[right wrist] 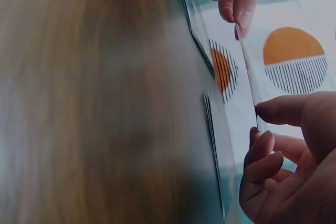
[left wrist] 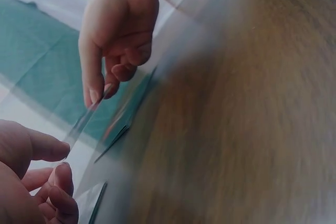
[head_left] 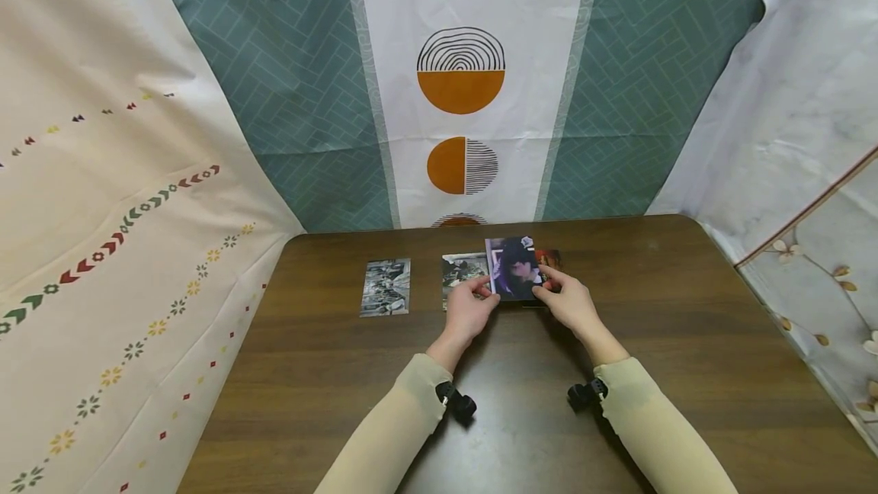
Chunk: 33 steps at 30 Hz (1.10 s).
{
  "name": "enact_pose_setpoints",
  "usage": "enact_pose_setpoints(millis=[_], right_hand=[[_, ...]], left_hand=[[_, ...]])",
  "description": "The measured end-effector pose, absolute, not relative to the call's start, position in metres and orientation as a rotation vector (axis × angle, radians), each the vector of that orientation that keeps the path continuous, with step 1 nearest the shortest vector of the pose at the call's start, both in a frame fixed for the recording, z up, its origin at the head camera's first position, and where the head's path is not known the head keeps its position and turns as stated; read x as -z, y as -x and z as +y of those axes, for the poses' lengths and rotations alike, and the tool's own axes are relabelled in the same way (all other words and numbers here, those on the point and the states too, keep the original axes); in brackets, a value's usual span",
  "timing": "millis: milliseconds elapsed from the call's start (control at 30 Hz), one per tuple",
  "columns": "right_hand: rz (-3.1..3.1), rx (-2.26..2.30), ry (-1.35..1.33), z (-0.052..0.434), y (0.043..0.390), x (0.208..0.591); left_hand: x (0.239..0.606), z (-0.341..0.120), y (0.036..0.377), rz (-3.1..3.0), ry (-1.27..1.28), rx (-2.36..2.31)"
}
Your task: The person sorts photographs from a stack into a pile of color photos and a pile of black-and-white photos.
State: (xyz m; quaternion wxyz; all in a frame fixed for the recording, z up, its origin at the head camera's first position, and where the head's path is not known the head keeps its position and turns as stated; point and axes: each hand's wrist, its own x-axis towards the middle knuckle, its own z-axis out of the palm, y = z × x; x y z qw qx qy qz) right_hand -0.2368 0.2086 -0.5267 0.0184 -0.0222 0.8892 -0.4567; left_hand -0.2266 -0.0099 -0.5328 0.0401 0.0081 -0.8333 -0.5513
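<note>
A purple-toned picture card, showing a dark-haired figure, is held up above the table by both hands. My left hand pinches its lower left edge between thumb and fingers. At its right edge, my right hand pinches it the same way. In the left wrist view the held card appears edge-on between the two hands. Behind it on the table lie a grey-toned picture card and a reddish card, both partly hidden. Farther left lies a black-and-white picture card, fully visible.
The brown wooden table ends at a patterned cloth hung behind it. Cream cloth hangs on the left and pale floral cloth on the right. Black wrist cameras are strapped over both sleeves.
</note>
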Motion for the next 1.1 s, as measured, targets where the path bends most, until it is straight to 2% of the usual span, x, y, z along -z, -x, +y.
enact_pose_setpoints(millis=[467,1100], right_hand=[[2.787,1.377,0.000,0.244,0.234,0.528],[2.865,1.239,-0.005,0.254,0.235,0.537]], left_hand=[[0.537,0.031,0.233,-2.708,0.027,1.562],[0.541,0.044,0.233,-2.869,0.087,1.302]])
